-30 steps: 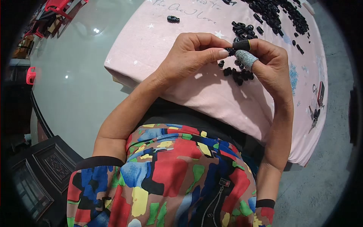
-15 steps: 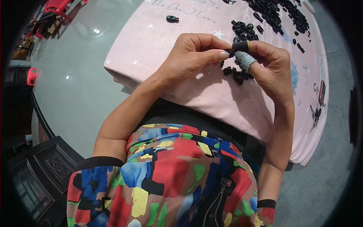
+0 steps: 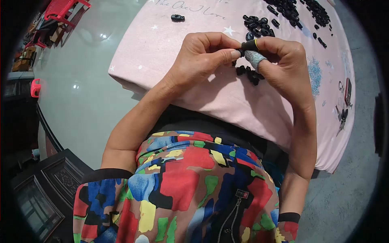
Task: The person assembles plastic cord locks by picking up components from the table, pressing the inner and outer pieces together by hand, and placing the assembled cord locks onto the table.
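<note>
Only the words "The One I Love" can be properly read, written across the pink cloth [image 3: 146, 52] around ten to eleven o'clock from the hands; a small tag [image 3: 242, 193] on the patterned top is too tiny to make out. One black piece [image 3: 242, 53] is pinched between both hands over the cloth, and it's mostly covered by fingers, so its long axis can't be told. It's gripped by the left hand [image 3: 200, 54] with thumb and index nearly together, and by the right hand [image 3: 287, 67] the same way, where one black finger sleeve [image 3: 250, 45] and one grey thumb wrap [image 3: 255, 59] are worn. One lone black toggle [image 3: 177, 18] is seen at ten o'clock, lying nine-to-three lengthwise. Three-plus clumps of black parts [image 3: 257, 28] are scattered from one to two o'clock, too jumbled to be counted.
</note>
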The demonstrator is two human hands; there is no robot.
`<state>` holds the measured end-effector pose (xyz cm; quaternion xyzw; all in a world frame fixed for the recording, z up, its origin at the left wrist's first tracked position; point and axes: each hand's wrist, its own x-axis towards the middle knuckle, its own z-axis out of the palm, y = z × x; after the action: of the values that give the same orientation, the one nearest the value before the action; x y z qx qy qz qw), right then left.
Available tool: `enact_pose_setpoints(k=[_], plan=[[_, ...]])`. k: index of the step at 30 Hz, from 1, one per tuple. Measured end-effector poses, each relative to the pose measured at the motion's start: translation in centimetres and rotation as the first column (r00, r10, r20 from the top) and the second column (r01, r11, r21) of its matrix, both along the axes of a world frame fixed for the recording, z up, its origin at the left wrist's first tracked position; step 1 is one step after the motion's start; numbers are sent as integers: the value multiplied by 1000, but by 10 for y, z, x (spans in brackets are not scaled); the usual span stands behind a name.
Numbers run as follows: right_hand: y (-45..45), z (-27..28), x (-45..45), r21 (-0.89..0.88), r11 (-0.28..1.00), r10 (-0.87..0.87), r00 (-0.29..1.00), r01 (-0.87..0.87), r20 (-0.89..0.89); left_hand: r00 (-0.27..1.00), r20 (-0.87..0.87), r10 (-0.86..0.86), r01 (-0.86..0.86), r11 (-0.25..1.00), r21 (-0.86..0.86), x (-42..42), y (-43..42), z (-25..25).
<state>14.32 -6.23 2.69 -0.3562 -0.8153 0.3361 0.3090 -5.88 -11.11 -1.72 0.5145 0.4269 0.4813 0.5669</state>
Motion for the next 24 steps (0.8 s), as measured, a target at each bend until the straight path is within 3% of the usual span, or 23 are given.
enact_pose_setpoints(k=[2, 5, 8, 17, 20, 24], plan=[[-6, 5, -4, 158, 987, -34, 998, 24, 61, 999, 33, 7, -6, 1000, -15, -1, 3, -1], [-2, -1, -4, 42, 998, -43, 995, 47, -88, 997, 80, 23, -18, 998, -63, 0, 2, 2], [1, -2, -3, -59, 998, -26, 992, 19, -126, 991, 129, 18, -8, 997, -75, 0, 2, 4], [1, 2, -2, 10, 1000, 8, 999, -7, -53, 993, 120, -15, 23, 997, -68, -5, 4, 4], [1, -3, -5, -127, 992, -33, 973, 4, -228, 989, 145, -28, 34, 999, -39, -3, 5, 1], [6, -1, 1, -154, 988, -2, 994, -15, -111, 990, 141, -26, 36, 997, -69, -4, 4, 5]])
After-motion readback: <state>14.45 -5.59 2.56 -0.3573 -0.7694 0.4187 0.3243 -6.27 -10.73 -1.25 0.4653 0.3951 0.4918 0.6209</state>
